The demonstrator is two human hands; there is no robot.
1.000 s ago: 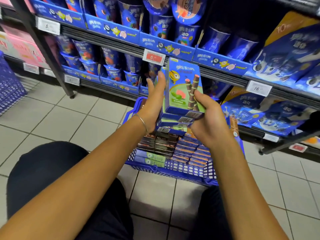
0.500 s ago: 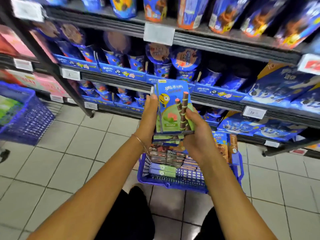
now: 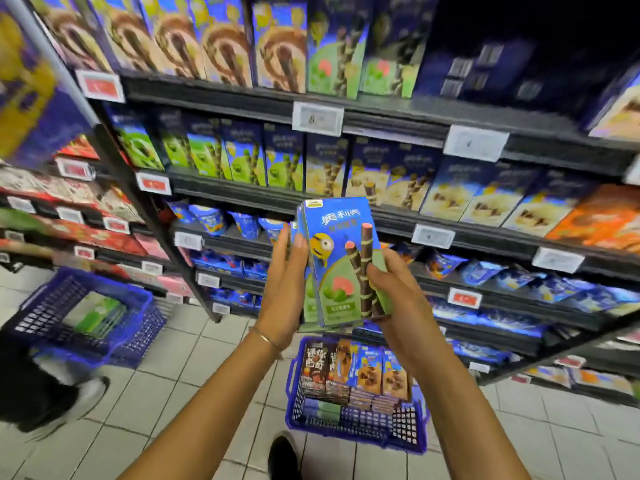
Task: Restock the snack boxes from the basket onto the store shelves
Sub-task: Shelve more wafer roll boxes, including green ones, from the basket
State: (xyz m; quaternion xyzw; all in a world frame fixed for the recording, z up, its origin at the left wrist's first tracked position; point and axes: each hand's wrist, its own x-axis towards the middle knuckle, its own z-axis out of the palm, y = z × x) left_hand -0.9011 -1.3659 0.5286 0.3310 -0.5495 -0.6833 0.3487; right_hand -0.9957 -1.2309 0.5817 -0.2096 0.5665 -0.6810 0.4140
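Head view, left to right: a blue basket (image 3: pixel 86 317) with green packs in it sits on the tiled floor at the far left, beside the shelf upright. Toward the middle, the left hand (image 3: pixel 284 296) is raised with its fingers straight and pointing up, its palm pressed flat against the left side of a stack of snack boxes (image 3: pixel 341 268); a thin bracelet (image 3: pixel 265 339) circles that wrist. The stack stands upright between the two hands – blue and green boxes, the front one printed with a yellow cartoon figure and wafer rolls. The right hand (image 3: pixel 398 292) grips the stack's right edge, its fingers curled over the front face low down. Below the hands, near the person's shoe (image 3: pixel 282 457), the task basket (image 3: pixel 356 434) rests on the floor, packed with more boxes standing on end. Behind the stack rise the shelves (image 3: pixel 398 112) – rows of similar boxes fill them, with green-fronted ones (image 3: pixel 334 53) on the top shelf, above and well apart from the held stack.
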